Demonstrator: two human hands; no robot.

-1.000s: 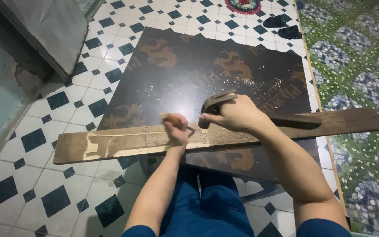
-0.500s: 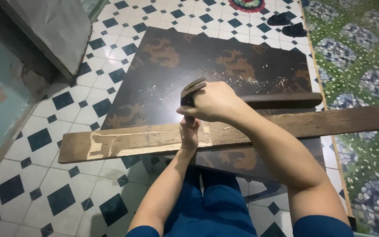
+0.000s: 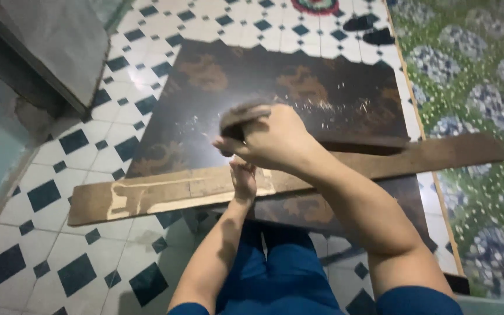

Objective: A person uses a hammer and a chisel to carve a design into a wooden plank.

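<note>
A long brown wooden plank (image 3: 164,192) lies across a dark patterned board (image 3: 252,87) on the tiled floor, with pale scraped patches near its left end. My right hand (image 3: 272,137) is closed around a dark, blurred hand tool (image 3: 240,115), lifted above the plank. Under that hand, my left hand (image 3: 244,181) presses flat on the plank near its middle. Pale shavings are scattered over the dark board.
White floor tiles with dark diamonds (image 3: 48,192) surround the board. A green floral mat (image 3: 473,81) runs along the right. A grey slab (image 3: 59,41) leans at the upper left. Dark sandals (image 3: 368,29) sit at the top. My blue-clad legs (image 3: 281,274) are below.
My right hand has moved left along the plank with the tool and risen slightly. The left hand has stayed pressed on the plank.
</note>
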